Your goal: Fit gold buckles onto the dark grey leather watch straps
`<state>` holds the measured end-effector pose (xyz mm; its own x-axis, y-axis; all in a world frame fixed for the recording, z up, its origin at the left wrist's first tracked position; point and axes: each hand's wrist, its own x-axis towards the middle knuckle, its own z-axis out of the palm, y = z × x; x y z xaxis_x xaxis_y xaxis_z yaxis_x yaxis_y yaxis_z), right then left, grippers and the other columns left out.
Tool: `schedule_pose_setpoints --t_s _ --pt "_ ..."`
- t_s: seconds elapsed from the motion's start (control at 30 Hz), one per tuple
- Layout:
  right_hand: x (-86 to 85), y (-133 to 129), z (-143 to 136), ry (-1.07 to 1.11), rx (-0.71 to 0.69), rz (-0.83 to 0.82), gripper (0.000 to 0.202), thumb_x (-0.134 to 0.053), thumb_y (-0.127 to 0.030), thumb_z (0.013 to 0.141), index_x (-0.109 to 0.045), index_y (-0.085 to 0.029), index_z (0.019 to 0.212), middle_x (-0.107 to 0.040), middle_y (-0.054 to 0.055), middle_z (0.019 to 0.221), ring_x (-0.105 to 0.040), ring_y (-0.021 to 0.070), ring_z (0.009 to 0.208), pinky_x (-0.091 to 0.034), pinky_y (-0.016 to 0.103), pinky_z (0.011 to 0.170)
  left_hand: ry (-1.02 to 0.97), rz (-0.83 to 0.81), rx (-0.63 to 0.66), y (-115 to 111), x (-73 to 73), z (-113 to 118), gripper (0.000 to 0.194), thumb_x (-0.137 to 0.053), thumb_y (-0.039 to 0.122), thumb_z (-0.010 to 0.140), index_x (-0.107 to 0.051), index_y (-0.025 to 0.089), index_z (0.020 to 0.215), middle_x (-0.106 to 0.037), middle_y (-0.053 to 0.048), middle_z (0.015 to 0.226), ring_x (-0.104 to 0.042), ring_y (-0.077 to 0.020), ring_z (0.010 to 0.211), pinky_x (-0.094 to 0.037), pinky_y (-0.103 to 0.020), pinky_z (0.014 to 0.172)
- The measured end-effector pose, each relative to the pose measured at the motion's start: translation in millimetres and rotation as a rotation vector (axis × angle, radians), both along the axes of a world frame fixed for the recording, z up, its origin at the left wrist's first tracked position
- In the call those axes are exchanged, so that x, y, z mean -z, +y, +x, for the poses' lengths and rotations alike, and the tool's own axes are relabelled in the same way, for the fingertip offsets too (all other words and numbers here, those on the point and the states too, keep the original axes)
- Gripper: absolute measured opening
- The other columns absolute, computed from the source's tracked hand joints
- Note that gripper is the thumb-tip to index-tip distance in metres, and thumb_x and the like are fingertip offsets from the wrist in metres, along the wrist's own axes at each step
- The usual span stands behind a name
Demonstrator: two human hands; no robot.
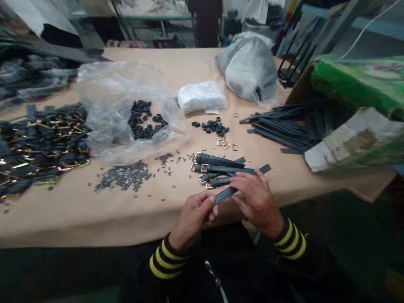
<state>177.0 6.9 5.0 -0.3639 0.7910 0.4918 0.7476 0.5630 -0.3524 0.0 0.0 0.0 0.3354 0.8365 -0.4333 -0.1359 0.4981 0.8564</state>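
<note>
A dark strap (226,194) is stretched between my two hands at the table's front edge. My left hand (197,213) pinches its left end between thumb and fingers. Farther along, my right hand (256,198) is closed on the same strap, its fingers covering the rest of it. Just beyond my hands lies a small stack of dark straps with gold buckles (217,165), the buckles pointing left. Several loose gold buckles (224,144) and a little heap of black loops (216,126) sit behind that stack.
Small dark pieces (124,176) are scattered left of centre. Behind them is a clear plastic bag (107,118) of black loops. Buckled straps (41,143) are heaped at far left. Plain straps (284,128) spill from a green box (356,84) at right. A white packet (202,97) lies farther back.
</note>
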Motion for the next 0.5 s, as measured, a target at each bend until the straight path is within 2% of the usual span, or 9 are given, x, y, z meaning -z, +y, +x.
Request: schedule_pose_setpoints --t_s 0.1,0.2,0.3,0.4,0.5 --pt "6.8 -2.0 -0.9 0.01 0.002 -0.023 0.011 -0.049 -0.014 0.081 -0.055 -0.017 0.09 -0.065 0.006 0.091 -0.058 0.0196 0.09 -0.029 0.048 0.098 0.106 0.079 -0.033 0.4 -1.1 -1.2 0.023 -0.054 0.035 0.079 -0.055 0.012 0.074 -0.053 0.003 0.056 -0.042 -0.0052 0.045 -0.033 -0.018 0.045" --pt "9.4 -4.2 -3.3 0.063 -0.036 -0.079 0.012 -0.047 -0.012 0.081 -0.056 -0.016 0.088 -0.064 0.008 0.089 -0.058 0.0196 0.087 -0.039 0.042 0.088 0.181 0.142 -0.081 0.2 -3.1 -1.3 0.023 -0.054 0.033 0.079 -0.057 0.012 0.091 -0.055 0.003 0.059 -0.046 -0.0066 0.049 -0.037 -0.019 0.048" --pt "6.8 -6.0 -7.4 0.188 -0.075 -0.235 0.015 -0.045 -0.012 0.082 -0.058 -0.015 0.089 -0.063 0.009 0.088 -0.057 0.019 0.086 -0.045 0.034 0.077 0.204 0.219 -0.119 -0.4 -5.1 -2.7 0.026 -0.056 0.032 0.078 -0.056 0.014 0.097 -0.057 0.002 0.066 -0.05 -0.0073 0.053 -0.041 -0.02 0.052" --pt "3.4 -7.0 -12.5 0.375 -0.118 -0.631 0.013 -0.046 -0.019 0.085 -0.059 -0.016 0.087 -0.062 0.005 0.074 -0.058 0.0144 0.07 -0.047 0.027 0.065 0.216 0.238 -0.121 -0.3 -4.3 -6.5 0.021 -0.054 0.034 0.08 -0.055 0.013 0.075 -0.052 0.004 0.057 -0.046 -0.0055 0.047 -0.037 -0.018 0.047" --pt "4.1 -7.4 -17.6 0.645 -0.195 -1.083 0.016 -0.048 -0.028 0.085 -0.056 -0.015 0.085 -0.061 0.002 0.07 -0.053 0.008 0.053 -0.041 0.018 0.045 0.119 0.118 -0.15 0.8 -0.7 -9.5 0.028 -0.05 0.037 0.082 -0.046 0.015 0.064 -0.042 0.007 0.045 -0.035 -0.0036 0.037 -0.027 -0.016 0.038"
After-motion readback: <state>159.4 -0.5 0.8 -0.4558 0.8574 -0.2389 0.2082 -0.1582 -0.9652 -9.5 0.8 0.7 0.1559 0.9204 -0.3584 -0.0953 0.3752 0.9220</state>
